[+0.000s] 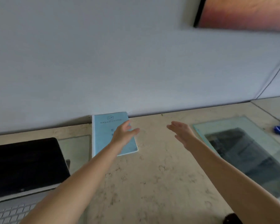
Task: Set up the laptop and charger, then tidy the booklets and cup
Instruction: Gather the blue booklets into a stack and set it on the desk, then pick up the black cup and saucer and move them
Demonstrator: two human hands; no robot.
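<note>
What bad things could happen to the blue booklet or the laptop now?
1. The left hand is open over the blue booklet, which lies flat against the wall. A flat, thin booklet may be hard to pick up, and its cover might bend.
2. The left forearm reaches right past the open laptop. Pulling back carelessly could bump its screen.
3. The right hand is close to the glass panel; it could knock against the edge.

Laptop (27, 165) left of booklet (103, 135), on desk (152, 183).
</note>
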